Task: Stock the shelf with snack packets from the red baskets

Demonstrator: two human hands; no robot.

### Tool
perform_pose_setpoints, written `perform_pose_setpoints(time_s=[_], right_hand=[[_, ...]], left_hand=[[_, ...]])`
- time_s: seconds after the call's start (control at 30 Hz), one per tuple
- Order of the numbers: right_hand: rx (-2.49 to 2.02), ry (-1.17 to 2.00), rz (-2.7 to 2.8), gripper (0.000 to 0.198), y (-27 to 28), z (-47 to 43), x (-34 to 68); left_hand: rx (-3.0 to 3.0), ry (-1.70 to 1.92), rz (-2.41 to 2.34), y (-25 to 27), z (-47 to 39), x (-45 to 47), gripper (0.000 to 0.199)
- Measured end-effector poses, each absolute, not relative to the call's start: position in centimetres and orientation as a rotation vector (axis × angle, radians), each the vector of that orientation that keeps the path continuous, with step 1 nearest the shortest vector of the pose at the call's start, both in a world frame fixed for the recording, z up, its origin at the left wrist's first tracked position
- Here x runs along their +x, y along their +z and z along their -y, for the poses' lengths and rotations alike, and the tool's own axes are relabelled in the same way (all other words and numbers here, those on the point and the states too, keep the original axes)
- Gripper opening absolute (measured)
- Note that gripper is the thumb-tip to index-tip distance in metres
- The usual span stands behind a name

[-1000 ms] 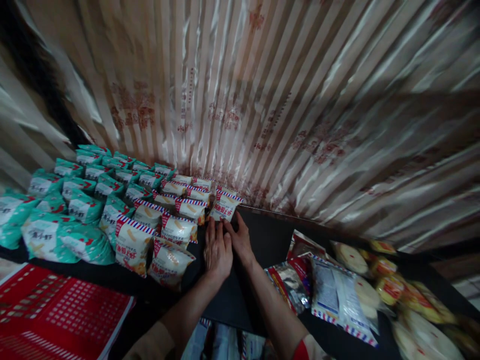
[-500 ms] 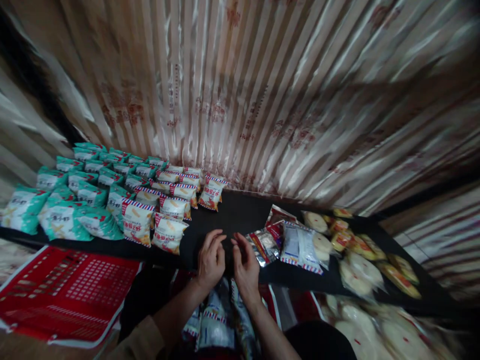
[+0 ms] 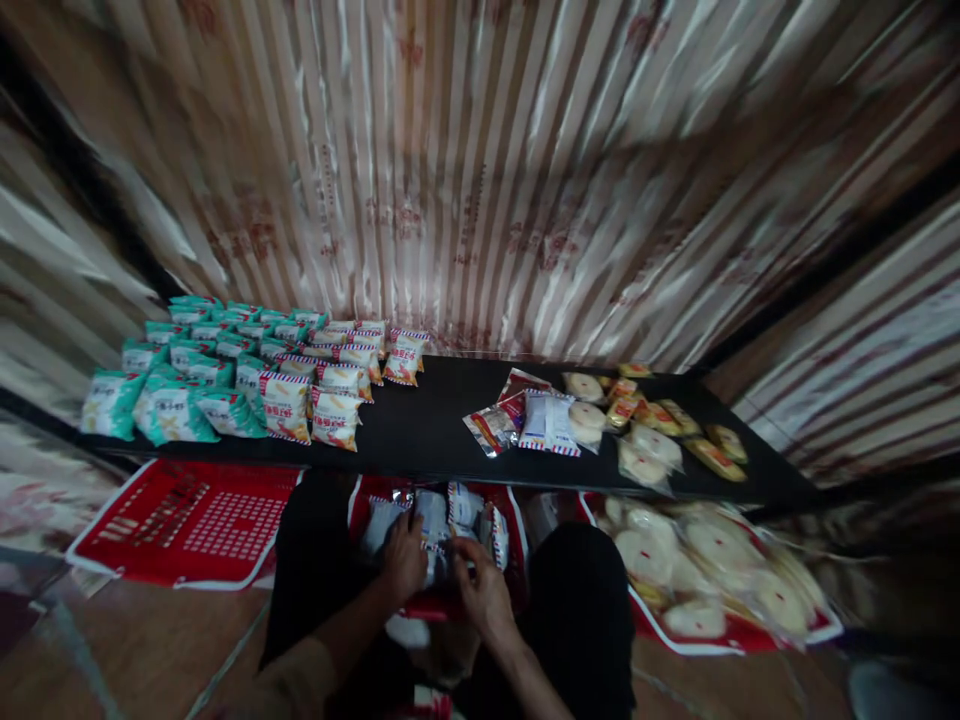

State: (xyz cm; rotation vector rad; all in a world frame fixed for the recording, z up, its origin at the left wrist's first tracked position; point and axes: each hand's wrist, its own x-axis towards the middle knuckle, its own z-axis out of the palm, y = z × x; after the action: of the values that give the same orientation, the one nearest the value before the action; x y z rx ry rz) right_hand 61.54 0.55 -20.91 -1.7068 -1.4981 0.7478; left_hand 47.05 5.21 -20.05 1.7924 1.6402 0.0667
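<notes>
Both my hands are down in a red basket (image 3: 517, 545) between my knees, among striped-edge snack bags (image 3: 430, 510). My left hand (image 3: 405, 560) reaches forward with its fingers stretched against the bags at the basket's left and middle. My right hand (image 3: 480, 585) lies just to the right, fingers bent and thumb apart, tips at the middle bags. Neither hand has lifted a bag, and the dim light blurs the fingertips. On the black shelf above, upright white-and-red snack bags (image 3: 335, 415) stand in rows beside green snack bags (image 3: 174, 412).
Right along the shelf (image 3: 427, 430) lie a silvery-white bag (image 3: 550, 422), red packets (image 3: 499, 425), round pale packs (image 3: 643, 462) and yellow packs (image 3: 716, 458). A red basket (image 3: 232, 515) sits low left; another basket (image 3: 675, 640) holds round packs. Striped plastic sheeting (image 3: 450, 180) hangs behind.
Both my hands have moved down from the shelf's front edge into the basket of bags. The view has shifted back, showing more of the floor and baskets.
</notes>
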Motion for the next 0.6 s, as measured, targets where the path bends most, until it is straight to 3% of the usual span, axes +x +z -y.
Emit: perform_pose_setpoints(time_s=[0.27,0.6], right_hand=[[-1.626,0.826,1.475,0.031,-20.4,0.0,61.3],[-1.623,0.825,1.426,0.032,-20.2,0.7,61.6]], left_hand=[[1.786,0.025,-1.625,-21.4,-4.0,46.7,0.069],[1.771,0.123,-1.683,-21.9,-4.7,47.1,0.053]])
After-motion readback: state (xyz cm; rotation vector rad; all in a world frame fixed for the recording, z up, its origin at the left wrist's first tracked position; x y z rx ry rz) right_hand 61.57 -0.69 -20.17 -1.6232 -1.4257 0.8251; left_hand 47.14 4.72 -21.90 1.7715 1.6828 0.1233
